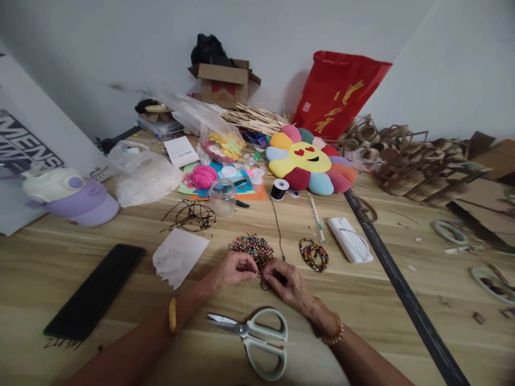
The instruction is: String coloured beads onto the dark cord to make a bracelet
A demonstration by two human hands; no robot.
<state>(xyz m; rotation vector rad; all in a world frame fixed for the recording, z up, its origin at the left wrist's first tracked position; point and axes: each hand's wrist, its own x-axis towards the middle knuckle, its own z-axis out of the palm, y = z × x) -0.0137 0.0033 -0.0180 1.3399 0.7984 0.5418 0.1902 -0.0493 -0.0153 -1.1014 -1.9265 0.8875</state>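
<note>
My left hand (pixel 235 269) pinches a tiny yellowish bead (pixel 256 273) between thumb and forefinger. Close beside it, my right hand (pixel 285 280) has its fingers pressed together on a thin black cord (pixel 264 286), whose small loop hangs under the fingertips. Just behind both hands lies a heap of multicoloured beads (pixel 251 245). A coil of strung beads (pixel 314 255) rests to the right. White-handled scissors (pixel 249 333) lie in front of the hands, blades pointing left. A black spool (pixel 279 189) stands farther back, its thread (pixel 278 225) running toward me.
On the left are a black phone-like slab (pixel 94 289), white paper (pixel 181 257) and tangled black cords (pixel 193 215). A glass jar (pixel 222 197), pink yarn (pixel 203 176) and a flower cushion (pixel 308 160) sit behind. A white power bank (pixel 350 239) and a dark strip (pixel 402 284) are to the right.
</note>
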